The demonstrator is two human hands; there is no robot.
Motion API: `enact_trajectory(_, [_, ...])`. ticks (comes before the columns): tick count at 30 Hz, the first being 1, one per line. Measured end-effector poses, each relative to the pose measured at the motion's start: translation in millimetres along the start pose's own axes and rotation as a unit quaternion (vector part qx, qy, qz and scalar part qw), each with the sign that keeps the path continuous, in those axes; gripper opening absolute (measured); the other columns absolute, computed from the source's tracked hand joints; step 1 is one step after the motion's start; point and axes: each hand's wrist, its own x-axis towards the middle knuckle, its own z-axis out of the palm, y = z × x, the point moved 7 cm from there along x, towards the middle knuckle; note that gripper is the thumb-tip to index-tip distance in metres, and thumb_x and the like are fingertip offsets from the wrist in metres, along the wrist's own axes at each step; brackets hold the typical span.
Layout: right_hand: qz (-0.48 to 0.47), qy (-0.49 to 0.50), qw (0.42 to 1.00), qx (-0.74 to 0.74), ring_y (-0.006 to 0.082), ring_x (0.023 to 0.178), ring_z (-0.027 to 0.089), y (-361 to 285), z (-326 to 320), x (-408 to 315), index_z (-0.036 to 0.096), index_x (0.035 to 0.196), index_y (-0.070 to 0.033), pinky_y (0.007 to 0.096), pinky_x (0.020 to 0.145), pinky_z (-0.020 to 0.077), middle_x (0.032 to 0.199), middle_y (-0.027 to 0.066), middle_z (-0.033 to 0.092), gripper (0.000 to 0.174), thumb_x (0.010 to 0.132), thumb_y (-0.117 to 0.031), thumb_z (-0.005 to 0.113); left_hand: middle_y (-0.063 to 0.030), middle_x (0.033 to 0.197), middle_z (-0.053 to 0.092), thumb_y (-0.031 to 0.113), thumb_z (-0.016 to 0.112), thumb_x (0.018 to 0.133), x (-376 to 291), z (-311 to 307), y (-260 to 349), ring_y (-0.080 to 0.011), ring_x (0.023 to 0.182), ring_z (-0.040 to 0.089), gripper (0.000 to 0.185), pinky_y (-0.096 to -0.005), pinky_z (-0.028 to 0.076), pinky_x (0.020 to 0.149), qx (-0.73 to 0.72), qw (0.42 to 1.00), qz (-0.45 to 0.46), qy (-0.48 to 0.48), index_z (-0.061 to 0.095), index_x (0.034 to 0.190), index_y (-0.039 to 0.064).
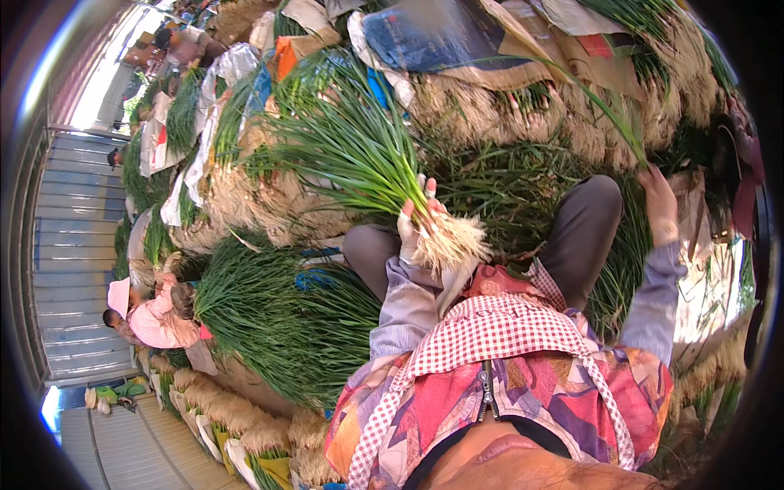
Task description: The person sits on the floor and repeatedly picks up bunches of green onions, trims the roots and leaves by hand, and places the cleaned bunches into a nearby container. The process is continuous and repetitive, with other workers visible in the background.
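A bunch of green onions (392, 159) rests in my left hand (411, 226), its pale roots (453, 242) toward me and its green leaves fanned to the upper left. Tape or wrapping shows on some of those fingertips. Out to the right, my right hand (660, 199) holds the end of a long green leaf (603, 107) that arcs away from it. That hand's fingers are partly hidden. Between my knees and beyond lie loose green leaves (502, 190). A checked apron (496, 334) covers my front.
Rows of green onions with dry roots (484, 116) stand ahead, partly under sacks (441, 37). A large heap of green onions (263, 318) lies to my left. A person in a pink hat (162, 315) works beyond it, before a corrugated metal wall (79, 245).
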Motion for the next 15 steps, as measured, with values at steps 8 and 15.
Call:
enact_trajectory(8, [0.059, 0.103, 0.979, -0.166, 0.0304, 0.129, 0.042, 31.9, -83.7, -142.9, 0.044, 0.135, -0.002, 0.0379, 0.107, 0.0316, 0.137, 0.0164, 0.046, 0.045, 0.094, -0.023, 0.049, -0.0007, 0.087, 0.057, 0.026, 0.057, 0.090, 32.2, 62.2, -19.6, -0.0191, 0.088, 0.055, 0.020, -0.0358, 0.046, 0.083, 0.004, 0.996, -0.032, -0.086, 0.053, 0.102, 0.011])
enact_trajectory(15, [-0.380, -0.002, 0.902, 0.204, 0.0286, 0.137, 0.027, -332.5, 125.7, -85.6, 0.028, 0.143, -0.002, 0.0365, 0.113, 0.0187, 0.141, 0.0144, 0.039, 0.083, 0.072, -0.005, 0.071, -0.0113, 0.103, 0.062, 0.017, 0.060, 0.085, 85.1, 117.4, -48.8, -0.0237, 0.093, 0.061, 0.027, -0.0382, 0.048, 0.089, 0.046, 0.998, -0.011, -0.029, 0.058, 0.107, 0.003])
